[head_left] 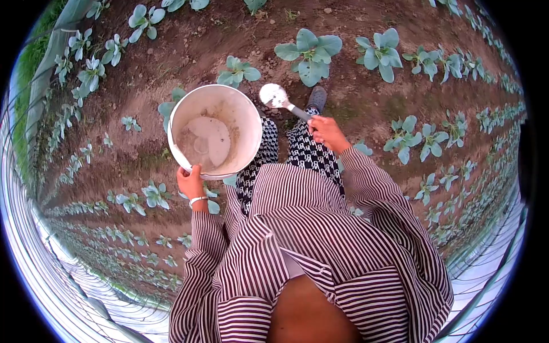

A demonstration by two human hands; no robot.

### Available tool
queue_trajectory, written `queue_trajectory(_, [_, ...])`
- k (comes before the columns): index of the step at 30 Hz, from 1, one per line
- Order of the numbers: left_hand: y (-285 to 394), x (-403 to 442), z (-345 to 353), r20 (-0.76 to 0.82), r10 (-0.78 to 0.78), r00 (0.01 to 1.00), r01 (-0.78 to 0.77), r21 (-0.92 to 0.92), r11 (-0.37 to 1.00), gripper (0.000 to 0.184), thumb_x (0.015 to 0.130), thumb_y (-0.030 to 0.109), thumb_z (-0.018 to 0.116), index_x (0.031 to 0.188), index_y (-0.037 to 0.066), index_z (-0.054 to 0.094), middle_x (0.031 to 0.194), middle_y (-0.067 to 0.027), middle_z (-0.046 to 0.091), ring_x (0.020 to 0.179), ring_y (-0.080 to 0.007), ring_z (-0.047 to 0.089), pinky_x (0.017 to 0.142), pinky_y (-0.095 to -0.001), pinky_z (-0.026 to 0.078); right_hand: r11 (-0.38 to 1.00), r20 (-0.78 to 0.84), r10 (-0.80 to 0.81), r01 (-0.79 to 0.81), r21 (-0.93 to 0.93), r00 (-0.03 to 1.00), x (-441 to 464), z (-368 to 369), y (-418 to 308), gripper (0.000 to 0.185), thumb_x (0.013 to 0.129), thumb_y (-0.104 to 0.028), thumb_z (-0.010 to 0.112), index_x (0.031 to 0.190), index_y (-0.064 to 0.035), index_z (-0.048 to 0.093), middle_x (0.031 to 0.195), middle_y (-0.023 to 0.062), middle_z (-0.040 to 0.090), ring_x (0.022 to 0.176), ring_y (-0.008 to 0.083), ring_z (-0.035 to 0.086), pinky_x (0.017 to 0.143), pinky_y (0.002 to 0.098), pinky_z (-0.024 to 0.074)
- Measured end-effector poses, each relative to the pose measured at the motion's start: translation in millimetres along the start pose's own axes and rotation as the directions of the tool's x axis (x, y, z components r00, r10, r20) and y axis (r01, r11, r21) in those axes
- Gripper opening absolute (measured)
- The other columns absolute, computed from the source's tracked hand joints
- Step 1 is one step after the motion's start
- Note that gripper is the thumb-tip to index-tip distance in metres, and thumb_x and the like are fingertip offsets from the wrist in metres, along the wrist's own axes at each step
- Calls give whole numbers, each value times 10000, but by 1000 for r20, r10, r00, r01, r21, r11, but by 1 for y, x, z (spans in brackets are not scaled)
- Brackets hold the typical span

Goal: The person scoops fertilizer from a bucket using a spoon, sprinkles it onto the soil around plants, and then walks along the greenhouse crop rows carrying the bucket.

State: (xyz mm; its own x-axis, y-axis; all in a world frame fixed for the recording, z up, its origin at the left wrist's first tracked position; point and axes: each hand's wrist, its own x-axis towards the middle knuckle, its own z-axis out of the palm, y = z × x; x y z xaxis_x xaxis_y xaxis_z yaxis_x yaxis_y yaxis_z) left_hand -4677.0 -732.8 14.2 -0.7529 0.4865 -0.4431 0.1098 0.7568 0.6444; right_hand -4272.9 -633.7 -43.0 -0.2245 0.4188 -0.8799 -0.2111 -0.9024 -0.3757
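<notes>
diagonally, spoon [291, 108] in right hand [328, 132], bowl end [273, 95] forward and left

Under this roof, reddish-brown crumbly soil [343, 16] spreads all round, streaked with greener patches. Across the top of the view runs a row of broad-leaved, blue-green leafy plants [380, 57]. Off to the right stands a cluster of smaller, upright grey-green plants [404, 139], with more rows thinning beyond until single leaves blur together. On the left a tiny, pale green seedling [130, 123] sits alone in the dirt. Past it, a pale green strip of sheeting [54, 54] borders bright green grass [31, 68], while whitish translucent covering [26, 228], crossed by thin dark lines, curves along the lower left edge
</notes>
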Motion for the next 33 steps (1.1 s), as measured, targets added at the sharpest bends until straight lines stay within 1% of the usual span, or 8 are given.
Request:
queue_trajectory(3, [-33,0,-23,-42,-31,999,33,34,999,393,700,146,676,1025,-34,549,890,-73,598,705,-146,585,492,-264,508,996,-75,-59,54,-68,995,43,-13,6,139,864,-131,534,814,-2,536,668,27,497,425,61,377,333,219,301])
queue_trajectory(6, [-18,-25,-35,-59,-189,980,184,-82,979,372,695,146,675,998,-26,547,885,-66,596,718,-150,589,500,-264,512,996,-143,-38,26,-83,989,101,-14,-1,151,848,-140,551,784,-3,551,631,47,524,414,93,417,332,249,325])
queue_trajectory(9, [-25,-31,-45,-51,-245,968,235,-160,959,293,691,154,671,918,7,559,793,-30,540,658,-136,541,483,-279,470,783,-411,-61,-212,-584,910,103,17,-38,154,863,-147,561,873,6,543,676,59,522,438,116,435,340,232,327])
queue_trajectory(13, [-34,-25,-57,-16,-325,946,315,-207,926,294,687,186,677,897,17,560,742,-14,466,634,-138,486,489,-299,451,981,-409,-177,127,-146,895,120,-34,10,119,851,-121,569,855,-7,536,673,70,522,453,124,440,344,238,321])
queue_trajectory(16, [-45,-12,-65,7,-370,929,359,-262,896,333,686,208,679,923,10,555,741,-21,440,643,-149,461,507,-324,455,994,-447,-102,112,-4,889,84,-47,9,123,846,-101,559,760,-15,535,609,68,505,434,117,422,347,269,317])
queue_trajectory(20, [-55,8,-64,26,-371,928,356,-347,867,389,686,215,679,975,-5,541,761,-37,439,664,-162,455,529,-355,465,992,-504,-46,100,81,862,39,-54,11,104,847,-93,551,811,-1,518,647,66,505,440,96,383,358,238,294])
queue_trajectory(24, [-45,24,-64,29,-319,947,305,-384,872,305,679,174,684,889,31,515,775,-29,514,658,-153,515,496,-316,460,969,-518,-81,188,158,852,6,-49,8,101,838,-89,554,836,2,509,667,63,505,455,83,378,369,230,286])
queue_trajectory(33, [-33,75,-65,-31,-161,986,141,-335,932,467,645,134,715,1039,-43,538,892,-71,588,685,-140,561,475,-266,447,916,-464,-176,317,247,869,-8,-26,4,109,841,-102,568,853,-7,515,693,47,497,477,67,377,392,220,289])
